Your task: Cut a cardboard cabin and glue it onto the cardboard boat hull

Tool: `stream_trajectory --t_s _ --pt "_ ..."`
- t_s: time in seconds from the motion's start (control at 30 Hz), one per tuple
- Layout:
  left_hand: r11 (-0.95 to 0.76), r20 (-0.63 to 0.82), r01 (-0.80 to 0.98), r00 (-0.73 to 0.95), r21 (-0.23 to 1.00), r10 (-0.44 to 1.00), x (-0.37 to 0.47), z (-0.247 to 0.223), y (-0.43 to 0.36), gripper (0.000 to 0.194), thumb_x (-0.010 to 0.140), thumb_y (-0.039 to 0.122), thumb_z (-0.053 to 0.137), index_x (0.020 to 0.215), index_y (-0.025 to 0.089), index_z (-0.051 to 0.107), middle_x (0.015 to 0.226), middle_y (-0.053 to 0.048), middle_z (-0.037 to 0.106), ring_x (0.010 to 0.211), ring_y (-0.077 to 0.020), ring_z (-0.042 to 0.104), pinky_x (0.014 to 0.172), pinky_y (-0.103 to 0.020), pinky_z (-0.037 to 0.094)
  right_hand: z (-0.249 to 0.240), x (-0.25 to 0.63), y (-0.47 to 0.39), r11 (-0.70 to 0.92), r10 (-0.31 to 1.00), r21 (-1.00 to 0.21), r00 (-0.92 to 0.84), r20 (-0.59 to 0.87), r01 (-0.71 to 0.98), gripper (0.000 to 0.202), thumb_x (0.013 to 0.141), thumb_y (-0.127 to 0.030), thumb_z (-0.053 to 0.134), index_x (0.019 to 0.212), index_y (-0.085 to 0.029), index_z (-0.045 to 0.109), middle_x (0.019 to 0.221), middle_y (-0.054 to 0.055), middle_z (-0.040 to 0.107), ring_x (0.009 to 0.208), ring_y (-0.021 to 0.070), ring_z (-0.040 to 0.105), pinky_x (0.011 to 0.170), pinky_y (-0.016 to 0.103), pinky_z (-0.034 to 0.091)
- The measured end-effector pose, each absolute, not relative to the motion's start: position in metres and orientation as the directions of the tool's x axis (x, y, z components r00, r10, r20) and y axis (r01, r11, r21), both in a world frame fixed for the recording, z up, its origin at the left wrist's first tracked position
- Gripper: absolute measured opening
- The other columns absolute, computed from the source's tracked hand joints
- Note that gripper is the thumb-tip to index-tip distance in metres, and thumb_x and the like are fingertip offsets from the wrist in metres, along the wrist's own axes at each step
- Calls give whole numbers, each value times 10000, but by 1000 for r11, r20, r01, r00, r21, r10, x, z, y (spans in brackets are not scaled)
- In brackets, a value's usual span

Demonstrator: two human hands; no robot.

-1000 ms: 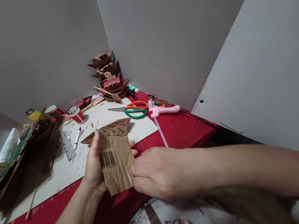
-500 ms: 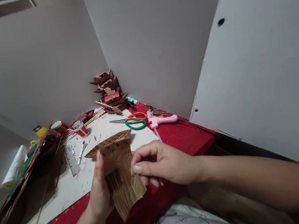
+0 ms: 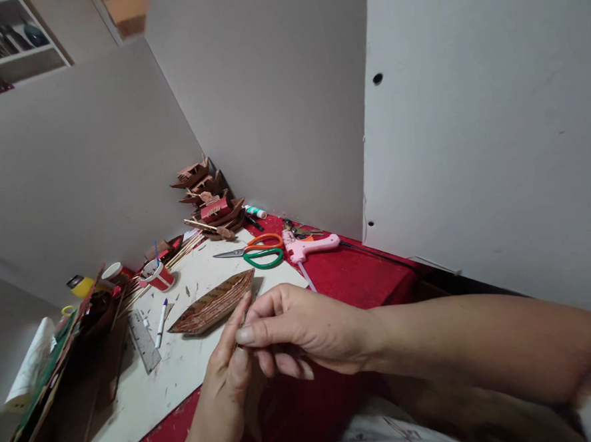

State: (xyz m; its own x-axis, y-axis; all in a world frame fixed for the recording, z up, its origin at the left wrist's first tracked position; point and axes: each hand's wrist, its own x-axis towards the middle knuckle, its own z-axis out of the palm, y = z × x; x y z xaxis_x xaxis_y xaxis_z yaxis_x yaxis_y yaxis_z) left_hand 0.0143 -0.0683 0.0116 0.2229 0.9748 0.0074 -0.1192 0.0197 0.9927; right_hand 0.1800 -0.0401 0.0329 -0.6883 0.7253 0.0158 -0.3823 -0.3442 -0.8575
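Note:
My left hand (image 3: 225, 382) is closed, its thumb and fingers pinching a piece of brown cardboard (image 3: 253, 400). The cardboard is now turned nearly edge-on, so most of it is hidden behind my fingers. My right hand (image 3: 302, 327) meets the left one and pinches the same piece near its upper edge with thumb and index finger. Just beyond the left fingertips, a small cardboard boat hull (image 3: 213, 306) rests on the white board (image 3: 179, 375), its inside lined with thin strips.
Scissors (image 3: 260, 251) and a pink glue gun (image 3: 310, 245) lie behind my hands. Finished model boats (image 3: 219, 209) are stacked in the corner. To the left are a paper cup (image 3: 159, 276), a marker (image 3: 161, 322), a ruler (image 3: 143, 343) and leaning cardboard sheets (image 3: 50, 389).
The cardboard piece has turned from face-on to edge-on, and my two hands have come together on it. The boat hull behind now shows more fully. The camera view has shifted slightly.

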Motion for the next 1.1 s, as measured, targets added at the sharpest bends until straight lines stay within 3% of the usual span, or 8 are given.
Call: stream_trajectory --t_s 0.1,0.23,0.37,0.63,0.9,1.1 --pt "-78 62 65 226 995 972 18 12 -70 662 787 622 621 1361 297 562 1485 -25 491 1414 -310 347 1170 -404 273 35 182 -42 -365 715 -849 -699 8 -383 252 735 -290 711 585 -108 623 487 -34 610 309 14 458 266 77 358" --pt "-18 20 -12 239 1000 971 20 11 -73 722 783 707 542 1383 306 535 1509 -18 459 1422 -299 334 1155 -392 306 37 184 -43 -396 704 -829 -710 2 -394 211 722 -279 717 633 -106 635 509 -27 628 315 20 470 264 78 365" --pt "-5 14 -40 224 999 975 20 8 -75 637 848 641 514 1395 316 517 1522 -4 439 1431 -270 320 1163 -377 287 37 183 -45 -405 702 -823 -713 1 -400 252 712 -303 732 606 -103 622 517 -18 633 321 20 479 266 77 375" --pt "-86 66 66 262 994 963 14 8 -71 635 877 634 460 1411 292 501 1552 -7 389 1453 -267 265 1186 -384 224 37 183 -44 -388 710 -821 -704 23 -418 181 735 -222 683 608 -104 629 509 -24 632 315 20 475 268 77 381" --pt "-61 47 56 228 997 972 18 10 -71 621 866 633 482 1385 297 536 1532 -7 425 1439 -262 301 1182 -368 234 34 182 -43 -409 704 -799 -709 31 -441 203 725 -263 713 628 -101 639 544 -9 652 322 26 490 265 84 380" --pt "-156 114 132 280 979 953 14 8 -68 568 917 564 444 1405 281 512 1520 -15 443 1424 -246 338 1177 -355 245 32 181 -44 -394 734 -802 -679 19 -449 244 685 -294 758 608 -112 615 526 -16 643 320 25 481 268 84 382"
